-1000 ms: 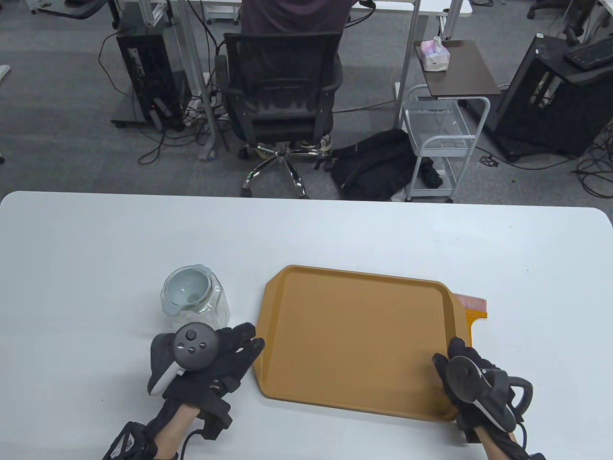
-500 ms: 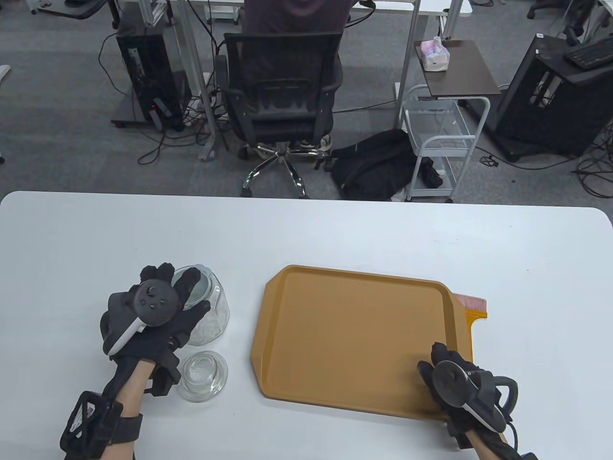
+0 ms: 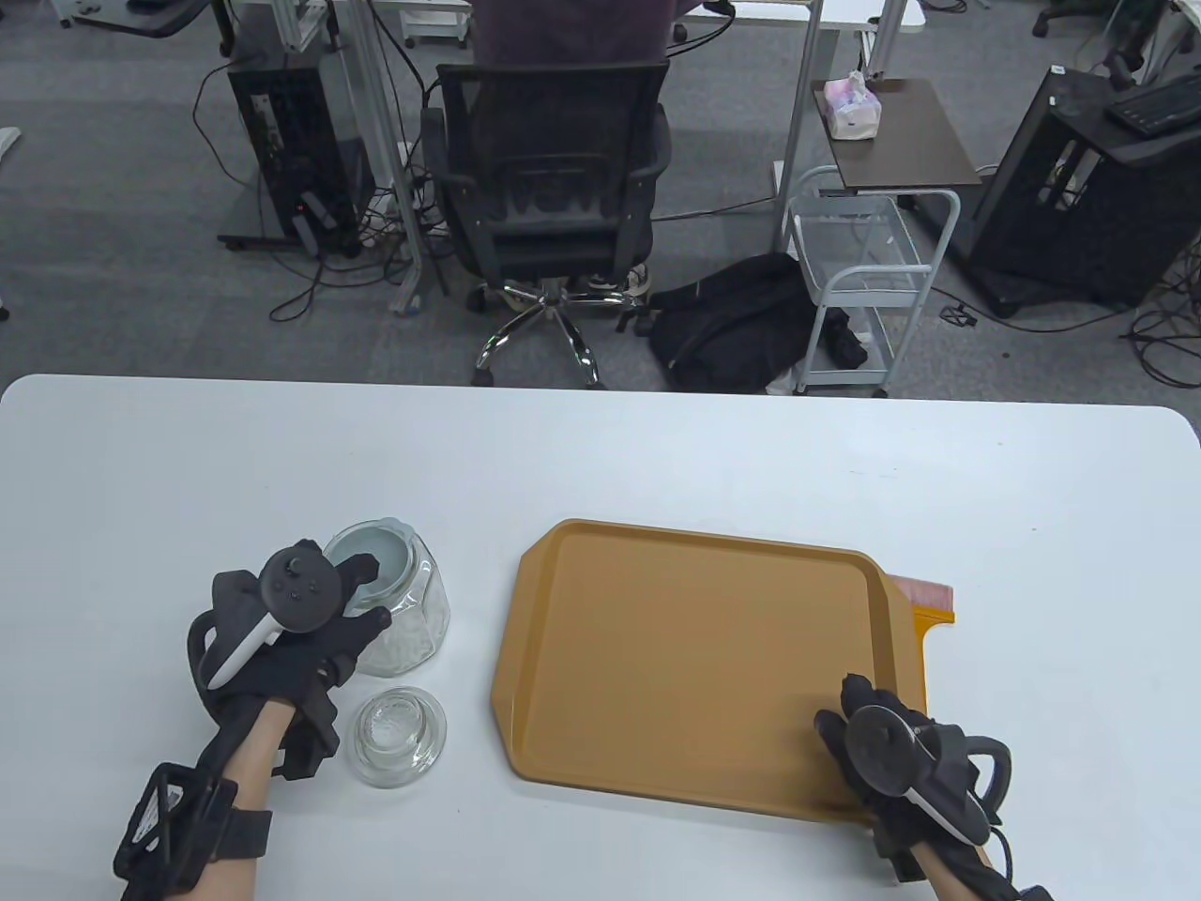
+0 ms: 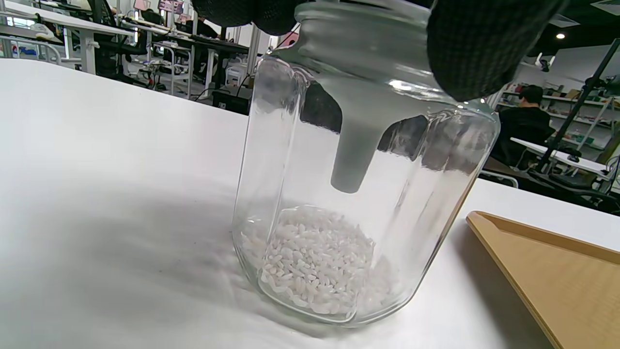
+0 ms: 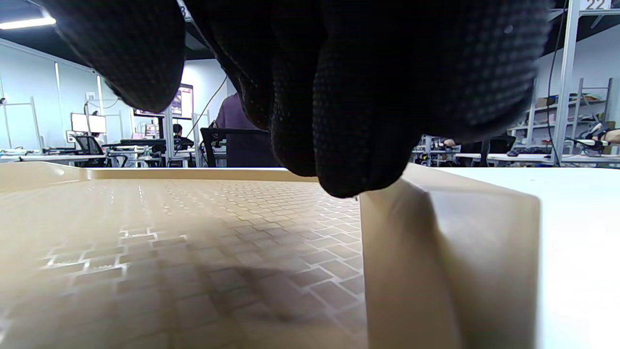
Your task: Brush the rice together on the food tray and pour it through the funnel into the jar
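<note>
Black-gloved and carrying its tracker, the left hand (image 3: 305, 624) is reaching in from the near-left part of the white table (image 3: 657, 450) in the table view, its fingers wrapping round the neck of the clear glass jar (image 3: 399, 610). A grey funnel (image 3: 375, 563) is sitting in the jar's mouth. Just nearer the person, a clear glass lid (image 3: 397, 736) is lying flat on the table beside that wrist. To the right, well apart from the jar, the mustard-yellow plastic food tray (image 3: 694, 657) is lying flat with no rice showing on it. The right hand (image 3: 891, 751) is sitting over the tray's near right corner, fingers curling over the rim. An orange-handled brush with pinkish bristles (image 3: 929, 601) is peeking out from behind the tray's far right edge.

From the left wrist view, the gloved fingertips (image 4: 470, 48) are pressing against the jar (image 4: 358, 194) at its neck from both sides, gripping it. The funnel's spout (image 4: 351, 155) is hanging inside the glass, well above a shallow heap of white rice (image 4: 315, 257) on the jar's bottom. The tray's corner (image 4: 557, 261) is showing at the lower right, apart from the jar.

From the right wrist view, the gloved fingers (image 5: 348, 97) are hanging curled just over the tray's raised corner (image 5: 436, 242); whether they are actually clamping the rim I cannot tell here. The tray's patterned floor (image 5: 169, 232) is stretching away to the left.
</note>
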Motion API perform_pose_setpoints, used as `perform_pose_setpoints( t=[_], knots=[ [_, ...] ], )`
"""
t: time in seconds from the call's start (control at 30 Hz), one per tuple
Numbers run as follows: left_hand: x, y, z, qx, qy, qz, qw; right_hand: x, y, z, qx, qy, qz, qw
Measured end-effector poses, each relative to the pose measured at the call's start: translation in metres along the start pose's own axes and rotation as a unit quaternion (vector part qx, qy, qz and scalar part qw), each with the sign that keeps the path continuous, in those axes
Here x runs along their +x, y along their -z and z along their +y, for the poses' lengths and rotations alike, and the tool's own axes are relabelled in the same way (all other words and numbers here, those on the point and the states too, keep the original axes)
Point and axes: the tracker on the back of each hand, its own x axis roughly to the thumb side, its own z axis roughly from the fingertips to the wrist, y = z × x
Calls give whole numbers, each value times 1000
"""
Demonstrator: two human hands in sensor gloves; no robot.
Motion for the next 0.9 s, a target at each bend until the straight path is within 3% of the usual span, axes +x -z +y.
perform_pose_setpoints(
  t=[0.4,0.77,0.9],
  knots=[
    [1,0,2,-7,-1,-5,1000,-1,1,0,18,3,3,1000],
    [5,-5,21,3,-47,-24,999,-2,2,0,19,5,2,1000],
    [9,-9,28,35,-45,-30,998,-2,2,0,17,6,2,1000]
  ],
)
